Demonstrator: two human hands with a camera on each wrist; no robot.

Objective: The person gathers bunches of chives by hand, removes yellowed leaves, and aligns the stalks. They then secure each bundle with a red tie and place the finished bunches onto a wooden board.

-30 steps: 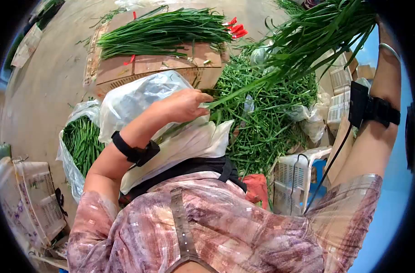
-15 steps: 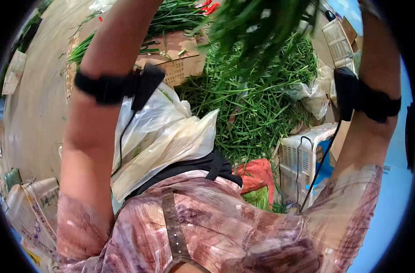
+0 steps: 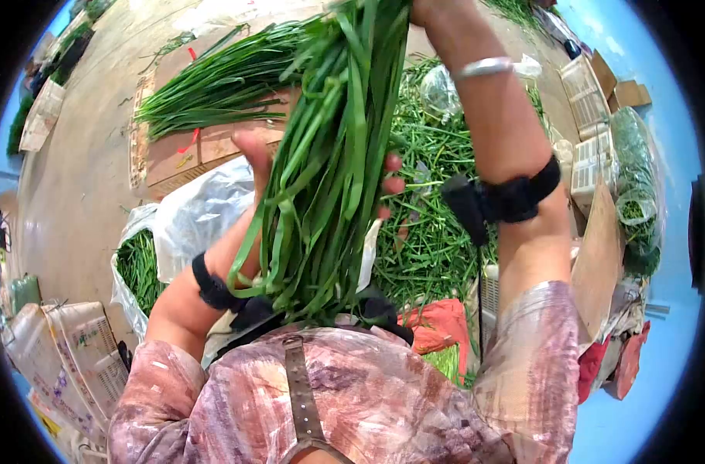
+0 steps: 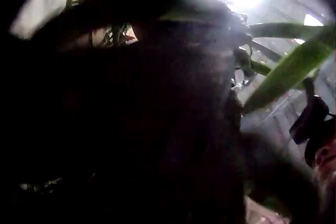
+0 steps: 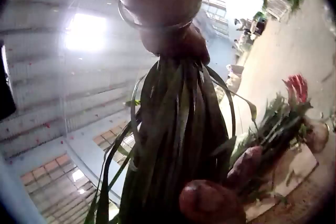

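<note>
A long bunch of garlic chives (image 3: 321,170) hangs in front of my chest, leaf ends down. High up at the top of the head view, my right hand (image 3: 434,11) grips its upper end; the right wrist view shows the fist round the gathered leaves (image 5: 176,108). Around the middle of the bunch goes my left hand (image 3: 253,158), thumb on the left side and fingertips (image 3: 394,185) coming out on the right. The leaves hide its palm. Mostly dark, the left wrist view shows a few leaf blades (image 4: 289,71).
More chives (image 3: 221,85) lie on a cardboard box (image 3: 167,174) ahead. Loose greens are heaped (image 3: 438,216) at the right. A clear plastic bag (image 3: 205,205) sits near my lap, a red bag (image 3: 434,325) beside it. Plastic crates (image 3: 588,89) stand at the far right.
The bunch has come from the upper right to in front of my chest and now hangs down. My left hand reached up, then came down round its middle; the right arm moved inward.
</note>
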